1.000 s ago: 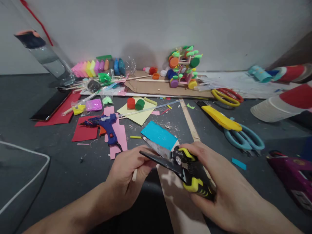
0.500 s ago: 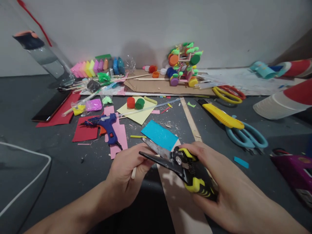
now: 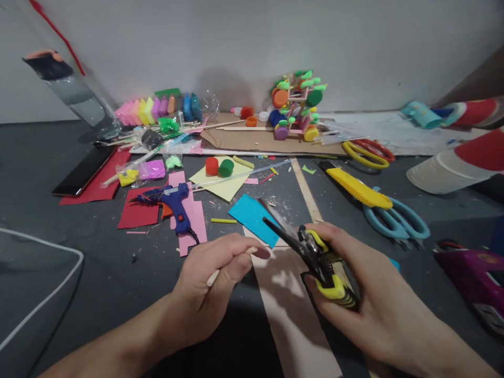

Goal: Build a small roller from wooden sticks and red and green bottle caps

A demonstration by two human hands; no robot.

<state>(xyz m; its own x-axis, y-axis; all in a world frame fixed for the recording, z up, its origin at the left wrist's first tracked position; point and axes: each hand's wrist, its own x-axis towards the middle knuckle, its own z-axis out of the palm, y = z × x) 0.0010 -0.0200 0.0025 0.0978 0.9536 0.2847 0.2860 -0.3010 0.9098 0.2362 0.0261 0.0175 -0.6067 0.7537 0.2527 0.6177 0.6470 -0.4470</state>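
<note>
My left hand is closed around a short pale wooden stick, whose two ends stick out between the fingers. To its right, my right hand grips black and yellow cutting pliers by the handles. The blades are apart and point up and left, over a blue paper piece, not touching the stick. A long pale strip lies below and between both hands.
A blue glue gun lies on pink paper at the left. Red and green caps sit on yellow paper. A colourful wheeled model stands at the back. Yellow cutter, blue scissors and a white cup are at the right.
The pliers in my right hand have moved right, away from my left hand, and their blades have tilted more upward. The stick's upper end now shows at my left fingertips.
</note>
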